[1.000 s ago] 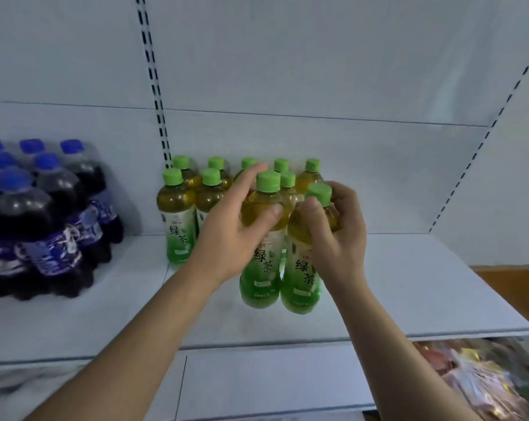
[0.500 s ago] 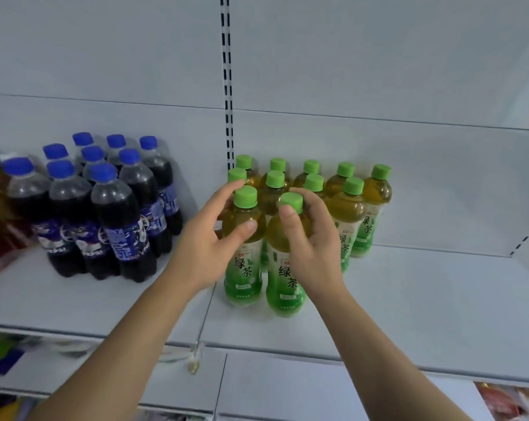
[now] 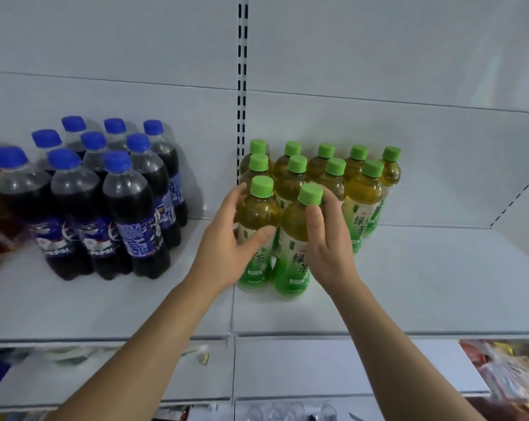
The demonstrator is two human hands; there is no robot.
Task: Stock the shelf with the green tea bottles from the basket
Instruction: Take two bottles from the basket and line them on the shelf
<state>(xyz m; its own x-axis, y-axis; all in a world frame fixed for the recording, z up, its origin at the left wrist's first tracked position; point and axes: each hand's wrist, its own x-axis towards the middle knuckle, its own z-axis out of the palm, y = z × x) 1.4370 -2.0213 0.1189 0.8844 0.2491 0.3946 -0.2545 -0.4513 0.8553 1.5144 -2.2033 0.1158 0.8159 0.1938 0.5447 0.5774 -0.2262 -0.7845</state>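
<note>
The left hand (image 3: 226, 241) wraps loosely round the shoulder of the front-left green tea bottle (image 3: 257, 235), thumb across its front and fingers behind, while the right hand (image 3: 330, 241) curls round the front-right green tea bottle (image 3: 293, 247) beside it, thumb up near the green cap. Both bottles stand upright on the white shelf (image 3: 408, 284), touching each other in front of the other green tea bottles (image 3: 363, 202). Their labels read 绿茶, and the dark blue-capped bottles (image 3: 105, 208) to the left read PEPSI.
</note>
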